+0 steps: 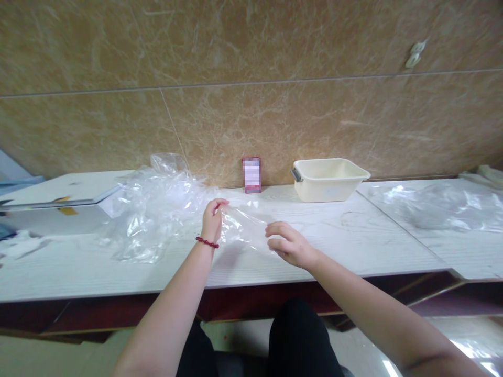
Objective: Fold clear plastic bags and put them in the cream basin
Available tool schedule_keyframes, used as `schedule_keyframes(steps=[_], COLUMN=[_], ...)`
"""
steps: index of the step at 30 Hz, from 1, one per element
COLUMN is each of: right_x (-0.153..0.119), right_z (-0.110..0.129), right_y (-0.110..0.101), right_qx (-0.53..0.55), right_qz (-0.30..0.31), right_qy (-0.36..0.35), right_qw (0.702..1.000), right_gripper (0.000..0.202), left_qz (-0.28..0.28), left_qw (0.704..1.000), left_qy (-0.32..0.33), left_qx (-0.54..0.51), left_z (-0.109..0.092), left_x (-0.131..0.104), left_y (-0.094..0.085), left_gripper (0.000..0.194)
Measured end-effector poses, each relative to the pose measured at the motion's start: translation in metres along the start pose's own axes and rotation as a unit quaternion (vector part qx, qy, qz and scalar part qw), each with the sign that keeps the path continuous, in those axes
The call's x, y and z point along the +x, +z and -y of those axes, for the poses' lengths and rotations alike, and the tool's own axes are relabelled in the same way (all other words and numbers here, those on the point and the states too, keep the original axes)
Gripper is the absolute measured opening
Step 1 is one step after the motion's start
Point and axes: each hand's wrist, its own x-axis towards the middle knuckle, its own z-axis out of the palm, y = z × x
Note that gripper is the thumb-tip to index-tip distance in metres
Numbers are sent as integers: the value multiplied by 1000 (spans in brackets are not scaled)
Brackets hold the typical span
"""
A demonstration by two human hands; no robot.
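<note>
A clear plastic bag [245, 228] is stretched between my two hands above the white table. Its left edge is pinched in the fingers of my left hand [214, 217], which has a dark red bead bracelet on the wrist. My right hand [291, 245] is at the bag's right side, fingers curved and somewhat apart, with the fingertips against the film. Left of my left hand lies a big loose heap of clear plastic bags [153, 209].
A cream bin [328, 188] with a grey handle stands near the marble wall, beside an upright phone-like card [252, 175]. At far left is a white box [58, 217]; more clear plastic [451, 207] lies at right. The table's front edge runs below my hands.
</note>
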Motion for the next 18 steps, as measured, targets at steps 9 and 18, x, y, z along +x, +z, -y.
schedule_keyframes(steps=[9, 18], right_x=[14, 34], right_z=[-4, -20], right_y=[2, -15], right_qx=[213, 304], right_qz=[-206, -289], right_qy=[338, 460], right_qw=[893, 782], right_gripper=[11, 25], left_qz=[99, 204], left_qw=[975, 961], left_qy=[-130, -130], left_qx=[-152, -133], left_z=[-2, 4], left_x=[-7, -7], left_y=[14, 10], left_gripper=[15, 25])
